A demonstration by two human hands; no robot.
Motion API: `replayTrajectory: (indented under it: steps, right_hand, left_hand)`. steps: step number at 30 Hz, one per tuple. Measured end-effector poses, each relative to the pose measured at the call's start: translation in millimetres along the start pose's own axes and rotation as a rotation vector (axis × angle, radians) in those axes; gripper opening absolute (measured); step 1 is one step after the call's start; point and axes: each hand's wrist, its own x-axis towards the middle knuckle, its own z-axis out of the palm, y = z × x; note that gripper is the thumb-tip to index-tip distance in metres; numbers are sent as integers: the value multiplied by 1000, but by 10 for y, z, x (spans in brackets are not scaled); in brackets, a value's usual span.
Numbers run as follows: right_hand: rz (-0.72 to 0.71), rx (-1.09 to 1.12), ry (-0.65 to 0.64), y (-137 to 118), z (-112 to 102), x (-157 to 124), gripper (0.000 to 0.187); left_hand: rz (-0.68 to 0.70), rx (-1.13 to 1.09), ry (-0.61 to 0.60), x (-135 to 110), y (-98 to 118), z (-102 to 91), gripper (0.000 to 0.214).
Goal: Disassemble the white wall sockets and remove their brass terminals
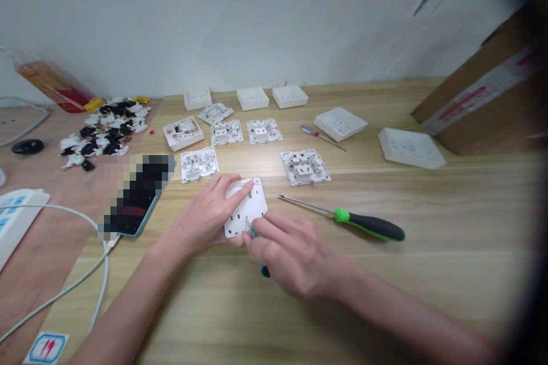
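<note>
Above the front of the table, my left hand [209, 211] is closed around the left side of a white socket faceplate [245, 205] with small slots, its flat face turned up. My right hand [291, 248] grips a small blue screwdriver [252, 231], mostly hidden by the fingers. Its tip touches or nearly touches the plate's lower middle, and its dark handle end shows below the hand. Beyond my hands lie a socket module [305, 167] and another white switch module [199, 165]. A longer green-and-black screwdriver [370, 224] rests right of my right hand.
White back boxes [252, 98] and more socket modules [264, 131] stand farther back, with a thin screwdriver [321, 137]. A phone [139, 199] with a white cable [105, 285] lies left. A cardboard box [483, 85] stands right; black and white small parts [107, 128] are heaped left.
</note>
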Motion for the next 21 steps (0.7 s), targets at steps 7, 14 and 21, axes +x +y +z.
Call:
replayTrajectory:
  steps: [7, 14, 21]
  right_hand:
    - [461, 130, 229, 78, 78, -61, 11]
    - [463, 222, 225, 126, 111, -119, 17]
    - [418, 224, 416, 166, 37, -133, 27]
  left_hand:
    - [-15, 16, 16, 5, 16, 14, 72]
    - [-6, 3, 3, 1, -6, 40, 78]
    - [-14, -19, 40, -25, -61, 17, 93]
